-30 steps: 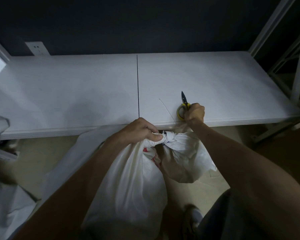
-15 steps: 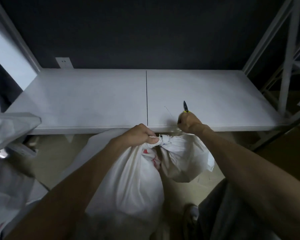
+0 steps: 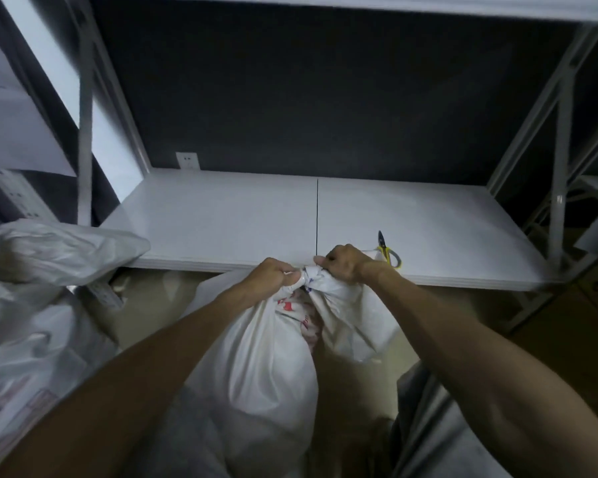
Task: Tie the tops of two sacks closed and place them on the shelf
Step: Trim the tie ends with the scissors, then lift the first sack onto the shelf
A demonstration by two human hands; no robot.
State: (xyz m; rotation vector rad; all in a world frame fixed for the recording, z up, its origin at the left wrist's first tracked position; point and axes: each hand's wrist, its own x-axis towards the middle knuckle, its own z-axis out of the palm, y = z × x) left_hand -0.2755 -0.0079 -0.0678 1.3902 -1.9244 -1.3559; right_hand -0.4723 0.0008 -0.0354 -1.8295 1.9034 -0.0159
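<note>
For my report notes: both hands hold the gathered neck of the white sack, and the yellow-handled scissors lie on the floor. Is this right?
Not quite. The head view shows the scissors on the shelf, near its front edge, not on the floor. The left hand and right hand do hold the neck of the white sack.

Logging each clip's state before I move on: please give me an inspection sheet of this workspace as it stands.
Surface: white shelf, two boards meeting at a centre seam.
Job's things: sack held in front of the shelf's front edge, neck gathered; whether it is knotted cannot be told. Second sack slumped at the shelf's left front corner.
Clutter: yellow-handled cutters lying on the shelf near its front edge, beside the right hand.
Grippers: left hand and right hand both grip the sack's neck.
Cables: nothing seen.
Surroundings: dark wall with socket plate; white rack upright; cardboard box at right.
</note>
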